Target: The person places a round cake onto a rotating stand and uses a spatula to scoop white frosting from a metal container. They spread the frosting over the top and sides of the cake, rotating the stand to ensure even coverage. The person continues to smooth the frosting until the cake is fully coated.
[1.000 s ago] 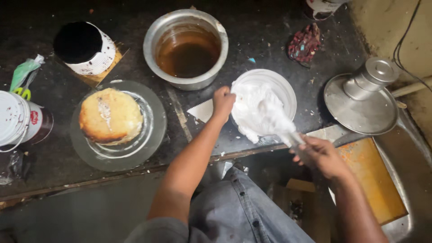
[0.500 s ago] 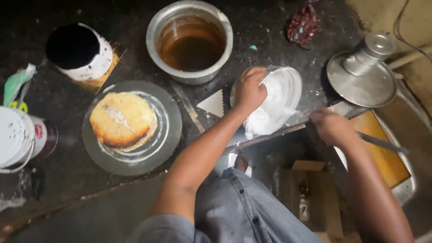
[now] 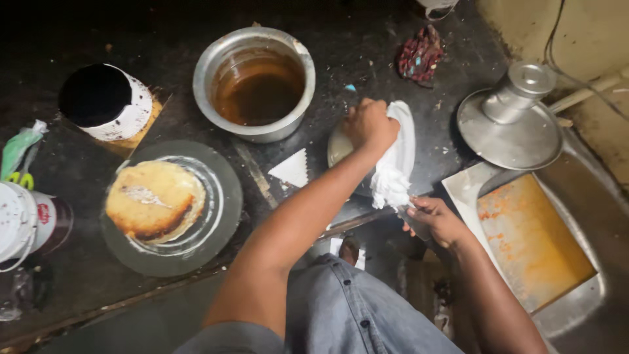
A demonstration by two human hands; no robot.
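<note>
1. The white bowl (image 3: 405, 141) is gripped at its near rim by the left hand (image 3: 369, 124), fingers curled tight over the edge, and is tipped steeply toward the counter edge.
2. A spatula is pinched in the closed right hand (image 3: 438, 221); little of the blade itself can be made out under its load, a lump of white cream (image 3: 390, 183), which is held just below the left hand's grip, at the bowl's lower lip.
3. The cream is judged to be largely gathered: most of the bowl wall above the grip looks scraped, though a smear is seen where the lump hangs.
4. The sponge cake (image 3: 154, 200) is set on a round glass plate (image 3: 223, 203), well to the left of both grips. Only a thin pale streak is seen on its top; the coating is judged barely begun.
5. A steel pot of brown liquid (image 3: 257, 85) is stood just beyond the left hand, untouched.
</note>
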